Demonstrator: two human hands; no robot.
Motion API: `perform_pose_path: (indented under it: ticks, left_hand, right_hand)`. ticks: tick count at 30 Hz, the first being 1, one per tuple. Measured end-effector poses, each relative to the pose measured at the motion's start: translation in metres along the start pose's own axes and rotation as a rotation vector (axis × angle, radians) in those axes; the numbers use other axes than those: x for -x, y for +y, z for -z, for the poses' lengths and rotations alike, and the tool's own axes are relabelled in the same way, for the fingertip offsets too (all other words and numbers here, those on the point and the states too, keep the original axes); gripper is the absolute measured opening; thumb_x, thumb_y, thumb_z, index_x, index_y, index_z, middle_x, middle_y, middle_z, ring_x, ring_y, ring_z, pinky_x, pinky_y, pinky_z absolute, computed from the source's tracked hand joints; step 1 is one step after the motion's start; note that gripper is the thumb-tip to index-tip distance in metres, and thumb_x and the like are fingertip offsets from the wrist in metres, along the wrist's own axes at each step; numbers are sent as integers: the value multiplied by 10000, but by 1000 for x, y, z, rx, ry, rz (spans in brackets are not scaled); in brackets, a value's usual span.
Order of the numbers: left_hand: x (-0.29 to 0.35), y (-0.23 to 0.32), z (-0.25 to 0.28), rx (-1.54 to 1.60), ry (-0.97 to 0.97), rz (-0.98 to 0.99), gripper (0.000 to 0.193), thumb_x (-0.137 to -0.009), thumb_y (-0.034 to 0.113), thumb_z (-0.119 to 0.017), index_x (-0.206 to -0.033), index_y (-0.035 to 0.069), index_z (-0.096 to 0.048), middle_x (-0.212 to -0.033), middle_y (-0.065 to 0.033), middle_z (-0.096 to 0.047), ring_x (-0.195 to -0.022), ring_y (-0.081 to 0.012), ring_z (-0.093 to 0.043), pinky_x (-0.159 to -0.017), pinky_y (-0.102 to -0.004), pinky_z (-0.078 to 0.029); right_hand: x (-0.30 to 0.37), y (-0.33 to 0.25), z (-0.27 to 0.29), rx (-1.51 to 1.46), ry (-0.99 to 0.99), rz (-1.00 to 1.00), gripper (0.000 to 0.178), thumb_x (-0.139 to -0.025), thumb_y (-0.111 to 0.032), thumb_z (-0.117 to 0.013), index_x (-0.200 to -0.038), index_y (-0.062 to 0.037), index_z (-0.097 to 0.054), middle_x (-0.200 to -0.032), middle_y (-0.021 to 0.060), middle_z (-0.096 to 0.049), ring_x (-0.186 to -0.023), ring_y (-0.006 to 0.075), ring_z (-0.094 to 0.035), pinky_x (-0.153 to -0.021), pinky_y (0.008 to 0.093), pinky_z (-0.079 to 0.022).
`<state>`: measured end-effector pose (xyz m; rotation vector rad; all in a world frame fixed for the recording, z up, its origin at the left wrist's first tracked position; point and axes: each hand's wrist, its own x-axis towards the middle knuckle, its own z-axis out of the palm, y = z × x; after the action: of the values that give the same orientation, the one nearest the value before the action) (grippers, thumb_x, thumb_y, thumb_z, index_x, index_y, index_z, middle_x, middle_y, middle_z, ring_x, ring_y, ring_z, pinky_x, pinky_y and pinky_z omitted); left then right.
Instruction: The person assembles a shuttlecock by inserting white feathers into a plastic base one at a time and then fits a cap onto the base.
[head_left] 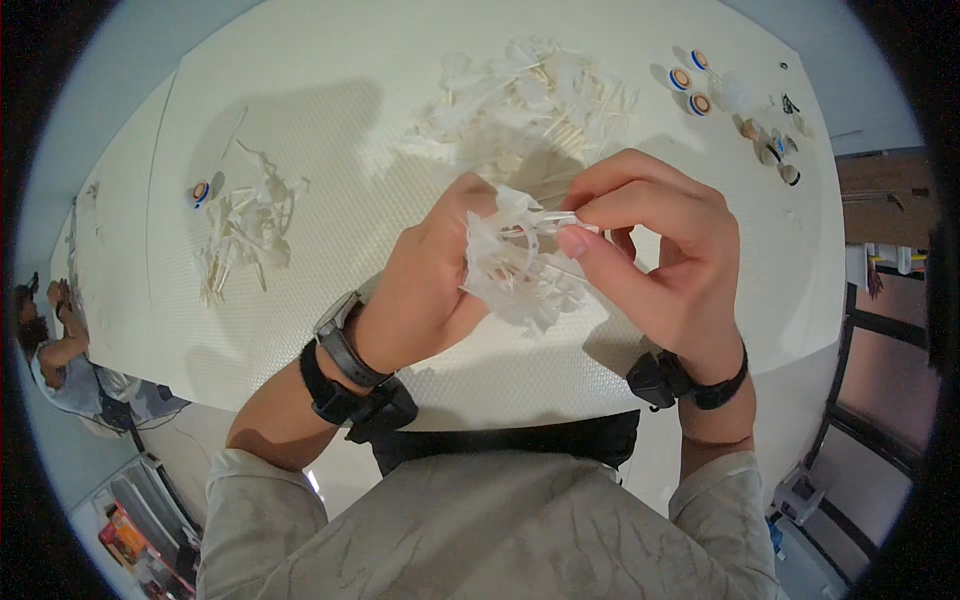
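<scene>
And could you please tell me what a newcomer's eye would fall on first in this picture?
Most likely the frilly white bundle at the centre, held in the left hand while the right hand pinches a thin pale piece beside it. Next, probably the large white heap beyond the hands and the smaller heap to the left. Three round lids with blue rims also stand out at the upper right.

This seems to be a workroom: a wide white table (345,215), a second person (60,372), and a loaded shelf (882,178).
</scene>
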<state>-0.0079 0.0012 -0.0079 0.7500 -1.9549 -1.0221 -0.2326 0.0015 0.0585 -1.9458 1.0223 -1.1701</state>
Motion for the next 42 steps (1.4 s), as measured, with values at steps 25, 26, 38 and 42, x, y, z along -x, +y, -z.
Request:
perform_pose_path:
  ticks: [25, 26, 38, 42]
  left_hand:
    - [3, 17, 2, 90, 130, 206, 39, -943, 3, -666, -949, -21, -637, -881, -69, -659, -830, -141, -605, -776, -298, -498]
    - [3, 16, 2, 91, 129, 206, 39, -943, 3, -666, -949, -21, -637, -881, -69, -659, -830, -141, -605, -776, -298, -498]
    - [4, 16, -7, 292, 231, 243, 45, -958, 24, -654, -939, -5, -626, -863, -34, -631, -819, -118, -576, -761, -283, -475]
    - [0, 20, 2, 117, 153, 208, 83, -952, 57, -680, -922, -2, -629, -853, -35, -627, -808, -116, -565, -748, -284, -467]
  right_hand:
    - [-3, 56, 54, 478, -164, -177, 136, -802, -93, -767, -919, -44, -717, -918, 78, -688, -743, 232, -632, -711, 337, -520]
    - [-3, 58, 51, 441, -172, -143, 144, -789, -82, -763, -910, -36, -702, -906, 97, -668, -760, 259, -638, -725, 354, -523]
    - [-9, 58, 52, 174, -49, -273, 149, -898, -110, -727, -1021, -26, -725, -829, 27, -668, -704, 112, -556, -674, 267, -471]
    - [-8, 63, 45, 82, -32, -256, 173, -934, -148, -728, -1058, -29, -738, -814, -9, -658, -682, 69, -527, -642, 237, -453]
